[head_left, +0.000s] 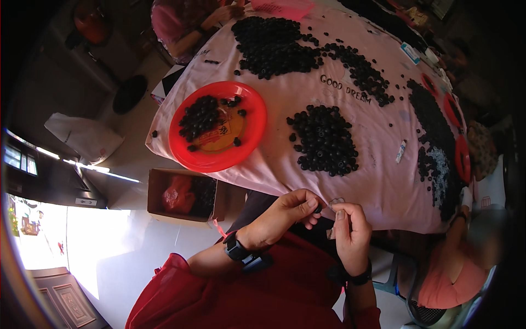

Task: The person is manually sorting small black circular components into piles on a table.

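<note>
My left hand is closed just in front of the table's near edge, pinching a small round black piece between thumb and fingertips. Close beside it on the right, my right hand is also closed, its thumb pressed to the curled fingers. Something small and pale shows at its fingertips, too little to name. Beyond my hands, a pile of similar black pieces lies on the pink cloth. To the left of that pile, a red plate holds a smaller heap of black pieces.
Larger black heaps cover the far side and the right. A small white tube lies at right. Below the table's left edge stands a cardboard box with a red bag. Other people sit at far left and right.
</note>
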